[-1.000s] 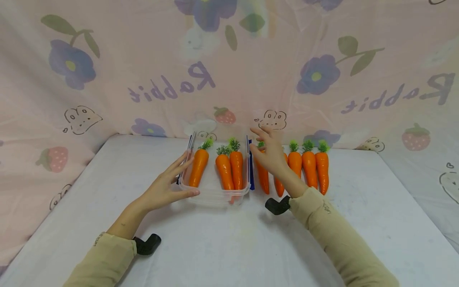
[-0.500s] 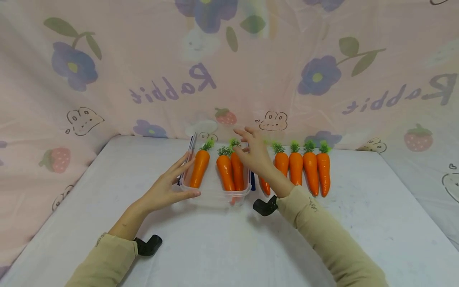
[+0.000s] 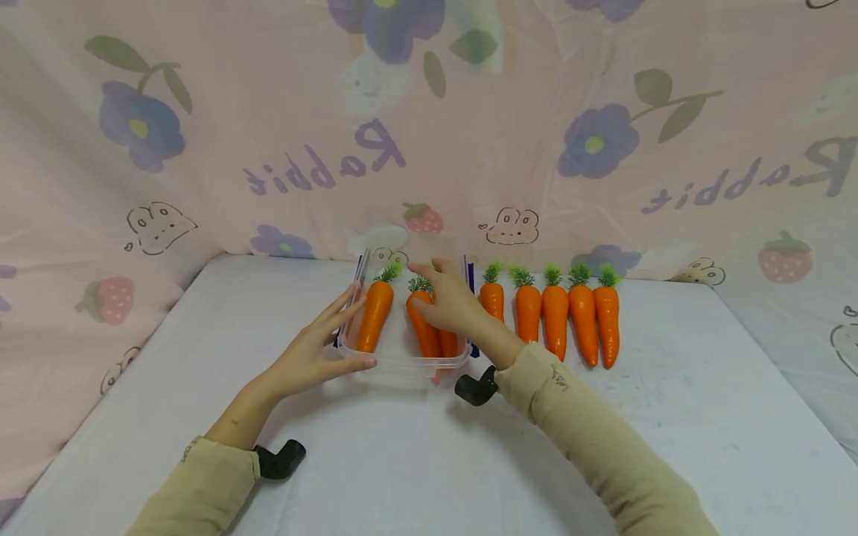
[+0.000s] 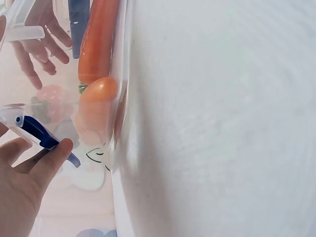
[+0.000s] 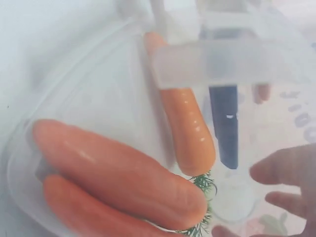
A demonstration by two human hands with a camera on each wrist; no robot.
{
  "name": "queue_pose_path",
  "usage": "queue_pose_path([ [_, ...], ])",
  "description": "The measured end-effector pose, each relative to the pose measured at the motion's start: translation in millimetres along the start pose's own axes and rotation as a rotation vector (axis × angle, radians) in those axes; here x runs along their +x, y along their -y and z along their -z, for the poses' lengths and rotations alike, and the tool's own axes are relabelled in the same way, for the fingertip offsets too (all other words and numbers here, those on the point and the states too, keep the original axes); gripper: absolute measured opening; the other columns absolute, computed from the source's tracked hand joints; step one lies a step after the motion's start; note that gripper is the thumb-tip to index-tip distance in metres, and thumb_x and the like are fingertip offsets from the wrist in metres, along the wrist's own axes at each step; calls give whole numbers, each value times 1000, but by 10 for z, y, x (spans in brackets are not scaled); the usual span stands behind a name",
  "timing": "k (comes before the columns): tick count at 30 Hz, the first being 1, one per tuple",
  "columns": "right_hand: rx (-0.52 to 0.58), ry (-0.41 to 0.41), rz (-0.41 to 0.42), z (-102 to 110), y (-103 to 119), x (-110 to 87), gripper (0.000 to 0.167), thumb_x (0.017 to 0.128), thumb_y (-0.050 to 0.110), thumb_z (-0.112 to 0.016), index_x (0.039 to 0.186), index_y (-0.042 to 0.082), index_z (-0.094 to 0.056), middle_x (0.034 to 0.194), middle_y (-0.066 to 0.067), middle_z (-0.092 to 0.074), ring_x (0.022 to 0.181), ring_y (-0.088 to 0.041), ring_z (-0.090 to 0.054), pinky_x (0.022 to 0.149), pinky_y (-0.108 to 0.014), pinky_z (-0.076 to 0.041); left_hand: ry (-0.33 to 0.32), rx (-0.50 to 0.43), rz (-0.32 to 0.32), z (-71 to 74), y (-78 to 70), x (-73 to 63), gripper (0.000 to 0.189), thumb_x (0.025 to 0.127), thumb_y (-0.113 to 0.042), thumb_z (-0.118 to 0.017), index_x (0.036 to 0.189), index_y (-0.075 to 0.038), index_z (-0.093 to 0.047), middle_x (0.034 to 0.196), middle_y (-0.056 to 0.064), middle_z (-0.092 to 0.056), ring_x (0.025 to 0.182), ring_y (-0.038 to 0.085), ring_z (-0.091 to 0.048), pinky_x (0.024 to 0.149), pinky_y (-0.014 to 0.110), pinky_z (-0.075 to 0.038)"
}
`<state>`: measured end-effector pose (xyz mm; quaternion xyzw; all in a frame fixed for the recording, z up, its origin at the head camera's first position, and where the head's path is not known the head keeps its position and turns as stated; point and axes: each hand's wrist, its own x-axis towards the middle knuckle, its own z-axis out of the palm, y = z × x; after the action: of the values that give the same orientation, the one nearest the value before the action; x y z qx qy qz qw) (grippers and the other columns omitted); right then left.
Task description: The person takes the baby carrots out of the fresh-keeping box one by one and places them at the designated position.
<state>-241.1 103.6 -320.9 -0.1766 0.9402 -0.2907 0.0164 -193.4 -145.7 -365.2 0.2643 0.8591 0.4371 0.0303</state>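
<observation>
A clear plastic box (image 3: 402, 363) with blue side clips holds three orange carrots with green tops. One carrot (image 3: 375, 316) leans along the left side; the other two, including the middle carrot (image 3: 425, 331), lie together at the right. My left hand (image 3: 310, 359) spans the near left corner, fingers along the side and thumb by the front rim. A fingertip is at the blue clip (image 4: 40, 132) in the left wrist view. My right hand (image 3: 447, 299) is over the right-hand pair, fingers spread, partly hiding them. Nothing shows in its fingers (image 5: 281, 168) in the right wrist view.
Several more carrots (image 3: 555, 316) lie in a row just right of the box, tops away from me. The white-covered table (image 3: 402, 461) ends at a patterned cloth backdrop (image 3: 429, 149). Both wrists carry black mounts (image 3: 477, 387).
My right hand has moved left from above the carrot row to above the right part of the box, uncovering the row's left carrots. My left hand stays at the box.
</observation>
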Motion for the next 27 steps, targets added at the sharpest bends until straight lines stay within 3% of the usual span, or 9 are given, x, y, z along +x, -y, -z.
queue_pose_path([
  [3,-76,29,-20,-20,32,13,57,91,23,-59,146,20,-43,154,-21,-26,116,-36,-56,101,-53,-45,2,-2,-3,-2,0,2,88,80,-36,-77,152,-27,-28,162,-6,-5,146,34,-19,102,64,-36],
  [5,-104,50,-31,-31,58,26,58,90,25,-61,145,21,-44,154,-21,-27,132,-40,-43,105,-59,-38,3,-1,-1,-1,-8,2,88,81,-36,-77,152,-27,-27,162,-6,-5,146,34,-19,102,64,-36],
  [9,-122,107,-40,-58,93,54,60,90,28,-63,146,21,-43,154,-21,-26,133,-42,-41,104,-62,-36,3,-6,3,0,-16,-2,88,80,-37,-77,152,-28,-27,162,-5,-5,146,34,-19,102,64,-37],
  [20,-207,335,-65,-170,95,92,68,84,29,-72,145,19,-44,152,-19,-31,131,-36,-42,106,-55,-39,5,1,4,-9,1,4,88,81,-37,-77,152,-28,-27,162,-7,-5,146,34,-19,103,64,-36],
  [27,-256,361,-64,-248,92,104,69,83,23,-75,145,21,-44,154,-19,-27,128,-35,-45,104,-51,-43,2,6,11,0,7,4,88,81,-37,-77,152,-28,-27,162,-8,-5,146,34,-18,103,64,-36],
])
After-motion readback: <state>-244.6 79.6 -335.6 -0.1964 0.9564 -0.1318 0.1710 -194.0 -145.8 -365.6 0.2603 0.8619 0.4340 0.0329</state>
